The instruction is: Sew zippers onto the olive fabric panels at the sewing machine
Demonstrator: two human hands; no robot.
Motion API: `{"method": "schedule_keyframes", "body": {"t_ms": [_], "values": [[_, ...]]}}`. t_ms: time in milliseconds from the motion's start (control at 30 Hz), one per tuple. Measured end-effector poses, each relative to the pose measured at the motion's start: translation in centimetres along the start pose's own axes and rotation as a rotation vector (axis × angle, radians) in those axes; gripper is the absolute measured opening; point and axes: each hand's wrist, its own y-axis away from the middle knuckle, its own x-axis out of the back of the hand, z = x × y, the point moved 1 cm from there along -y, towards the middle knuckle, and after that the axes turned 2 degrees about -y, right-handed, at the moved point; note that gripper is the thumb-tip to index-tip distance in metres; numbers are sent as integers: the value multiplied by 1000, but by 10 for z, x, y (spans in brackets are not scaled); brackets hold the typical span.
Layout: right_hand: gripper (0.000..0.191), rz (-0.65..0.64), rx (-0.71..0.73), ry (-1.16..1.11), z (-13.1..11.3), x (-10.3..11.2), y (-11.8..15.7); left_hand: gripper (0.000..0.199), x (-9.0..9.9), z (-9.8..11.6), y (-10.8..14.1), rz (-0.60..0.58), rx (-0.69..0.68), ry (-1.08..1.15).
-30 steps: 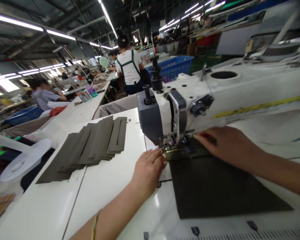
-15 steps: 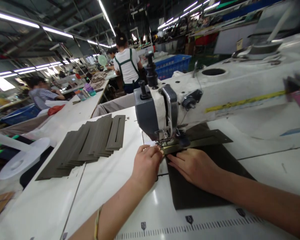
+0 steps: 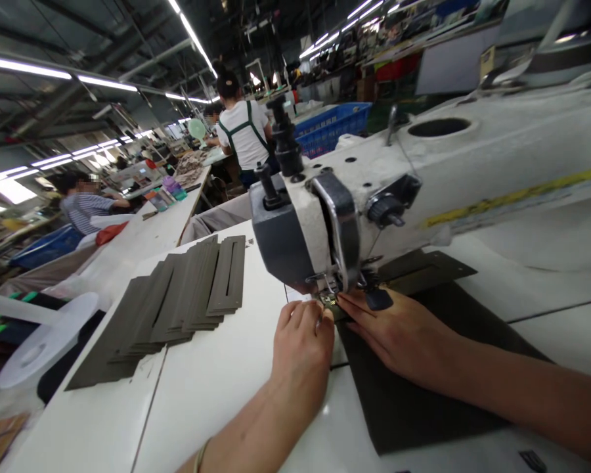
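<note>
A white and grey sewing machine (image 3: 283, 230) stands before me, its needle area low at the front. Under and beside its presser foot lies a zipper (image 3: 331, 303) with gold-coloured teeth, mostly covered by my fingers. My left hand (image 3: 303, 348) is closed, fingertips pinching the zipper's near end just left of the foot. Stretched out and lying flat, my right hand (image 3: 398, 328) presses on the work right of the needle. Beneath it spreads a dark olive panel (image 3: 414, 407). A slotted strip (image 3: 423, 270) of the same colour extends behind the hand.
Overlapping olive slotted pieces (image 3: 177, 295) lie fanned out on the white table (image 3: 217, 368) to the left. A white spool-like stand (image 3: 49, 335) is at the far left. Behind the machine is a blue crate (image 3: 335, 125). A person (image 3: 243, 131) works further back, another person (image 3: 81, 203) at left.
My view has shifted closer to the machine. The right fingers have moved up beside the presser foot, covering more of the zipper. My left hand stays at its near end.
</note>
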Motion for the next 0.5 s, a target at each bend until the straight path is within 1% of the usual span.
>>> {"method": "schedule_keyframes", "body": {"t_ms": [167,400,500], "values": [[31,39,-18,5,0,3,-7,21,0,-5,-4,36,-42,25],[30,59,-23,29,0,1,-9,19,-4,-9,-6,62,-54,24],[29,38,-24,29,1,-1,-9,20,-5,-11,-7,71,-49,18]]}}
